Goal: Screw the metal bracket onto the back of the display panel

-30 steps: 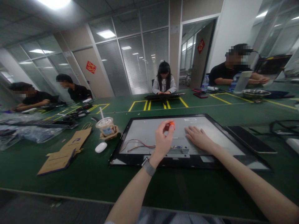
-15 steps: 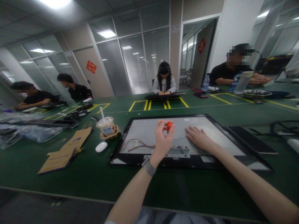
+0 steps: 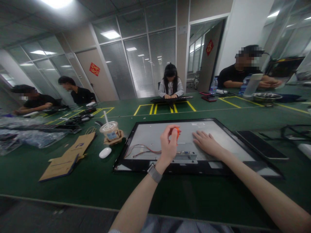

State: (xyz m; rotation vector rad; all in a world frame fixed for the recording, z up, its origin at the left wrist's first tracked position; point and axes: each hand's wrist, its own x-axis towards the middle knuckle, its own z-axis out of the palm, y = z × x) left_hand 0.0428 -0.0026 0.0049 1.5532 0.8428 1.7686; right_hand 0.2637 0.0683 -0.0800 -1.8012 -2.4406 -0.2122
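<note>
My left hand [image 3: 169, 140], with a watch on its wrist, is closed around the orange handle of a screwdriver [image 3: 178, 132]. The fingers hide part of the handle, and I cannot make out the tip. Below it lies a monitor panel [image 3: 143, 132], back side up, grey with a black frame. A metal bracket [image 3: 186, 156] with connectors sits near the panel's front edge, just under my left hand. Thin wires [image 3: 143, 152] run across the panel to the left of the bracket. My right hand [image 3: 206, 142] rests flat on the panel's right half, fingers spread, holding nothing.
On the left stand an iced drink cup [image 3: 110, 131] in a cardboard holder, a white mouse [image 3: 105, 152] and a paper bag [image 3: 63, 161]. A dark flat slab [image 3: 261, 144] lies right of the panel. Across the green table [image 3: 97, 184], a person [image 3: 170, 84] bends over another panel.
My left hand has turned slightly around the orange handle, its thumb now lower and covering more of it. My right hand has stayed in place on the panel.
</note>
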